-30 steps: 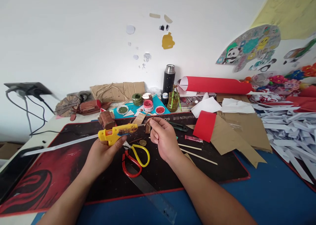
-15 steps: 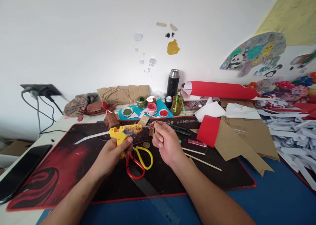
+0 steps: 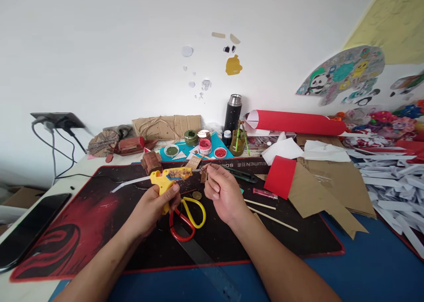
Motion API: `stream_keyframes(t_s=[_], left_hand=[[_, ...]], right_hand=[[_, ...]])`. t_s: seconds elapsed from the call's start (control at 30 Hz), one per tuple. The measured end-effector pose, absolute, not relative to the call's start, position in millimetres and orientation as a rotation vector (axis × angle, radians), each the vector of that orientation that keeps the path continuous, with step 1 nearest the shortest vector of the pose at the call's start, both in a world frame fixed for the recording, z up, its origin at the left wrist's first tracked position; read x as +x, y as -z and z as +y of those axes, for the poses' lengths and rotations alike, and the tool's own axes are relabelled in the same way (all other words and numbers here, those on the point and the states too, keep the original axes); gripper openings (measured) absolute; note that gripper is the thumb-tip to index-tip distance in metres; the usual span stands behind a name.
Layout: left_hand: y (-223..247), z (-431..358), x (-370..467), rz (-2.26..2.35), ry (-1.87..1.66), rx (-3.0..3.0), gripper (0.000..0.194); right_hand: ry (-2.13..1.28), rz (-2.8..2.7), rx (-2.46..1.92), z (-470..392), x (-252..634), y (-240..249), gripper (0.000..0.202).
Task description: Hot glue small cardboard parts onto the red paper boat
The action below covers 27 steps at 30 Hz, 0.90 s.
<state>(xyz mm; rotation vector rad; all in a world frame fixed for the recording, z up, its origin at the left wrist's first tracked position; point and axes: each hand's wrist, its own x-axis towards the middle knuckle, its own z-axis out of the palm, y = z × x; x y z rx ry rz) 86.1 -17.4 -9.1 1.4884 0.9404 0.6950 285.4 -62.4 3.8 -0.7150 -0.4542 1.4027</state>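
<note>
My left hand [image 3: 158,203] is wrapped round the handle of a yellow glue gun [image 3: 170,175], whose nozzle points right. A white glue stick [image 3: 130,183] sticks out of its back end. Close to the nozzle tip, my right hand [image 3: 222,188] pinches a small, thin brown piece [image 3: 204,169], partly hidden by the fingers. Scissors with one red and one yellow handle [image 3: 187,218] lie on the black mat just below the glue gun. A metal ruler [image 3: 208,266] lies beneath them.
Paint jars [image 3: 205,146] and a black thermos [image 3: 233,112] stand at the back. On the right are wooden sticks [image 3: 273,218], red card [image 3: 280,177], cardboard [image 3: 308,189] and white paper strips [image 3: 394,191]. A phone [image 3: 29,231] lies at the left.
The glue gun has shifted slightly right, nearer my right fingertips, and the glue stick's rear end has moved right with it. The whole view has shifted a little.
</note>
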Motion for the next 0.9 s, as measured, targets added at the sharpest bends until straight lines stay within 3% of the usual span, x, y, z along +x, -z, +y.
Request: stream_keyframes(t_s=[0.9], left_hand=[[4.6,-20.0,91.2,0.954,-0.665,1.497,0.063]], right_hand=[[-1.391,-0.422,-0.710,-62.3,286.5,-2.2,0.040]])
